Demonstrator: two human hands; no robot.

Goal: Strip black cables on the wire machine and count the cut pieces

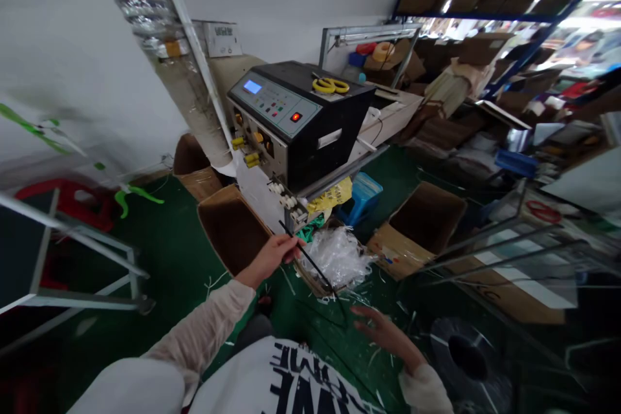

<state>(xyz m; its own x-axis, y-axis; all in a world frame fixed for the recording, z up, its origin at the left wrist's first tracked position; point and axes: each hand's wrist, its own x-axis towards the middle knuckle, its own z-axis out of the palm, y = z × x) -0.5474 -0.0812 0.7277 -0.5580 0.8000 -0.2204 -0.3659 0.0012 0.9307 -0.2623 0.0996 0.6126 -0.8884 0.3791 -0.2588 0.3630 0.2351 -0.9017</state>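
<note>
My left hand (276, 255) is closed on a thin black cable (315, 265), gripping it near its free end, which points up at the front rollers (286, 197) of a black machine (291, 110). From there the cable runs down to the right and bends into a loop over the green floor. Close to that loop is my right hand (383, 336), its fingers stretched apart with nothing visible in them. The machine has a lit blue screen, a glowing red switch and yellow knobs. Yellow-handled scissors (330, 85) lie on top of it.
An open cardboard box (228, 226) stands below the machine, left of my left hand. Beneath the rollers, a box overflows with clear plastic scraps (337, 255). A blue stool (363, 194), another carton (412, 233) and a black cable coil (466, 359) are to the right.
</note>
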